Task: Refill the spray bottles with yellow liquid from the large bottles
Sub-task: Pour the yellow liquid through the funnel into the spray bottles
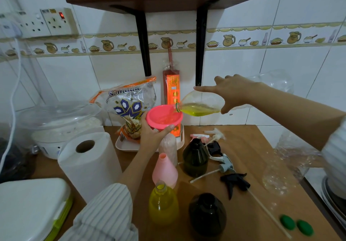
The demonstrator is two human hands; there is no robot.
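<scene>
Your right hand (236, 92) grasps the tipped large bottle (201, 105), mouth over the pink funnel (164, 116). Your left hand (153, 132) grips that funnel atop a pale spray bottle (169, 148) on the worktop (249, 156)

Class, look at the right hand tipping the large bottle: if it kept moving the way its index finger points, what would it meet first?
Probably the red incense packet against the wall; the right hand points left toward it, though depth is uncertain.

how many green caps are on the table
2. Both lie side by side at the near right corner of the table: one green cap on the left, the other just right of it. More may be out of view.
</scene>
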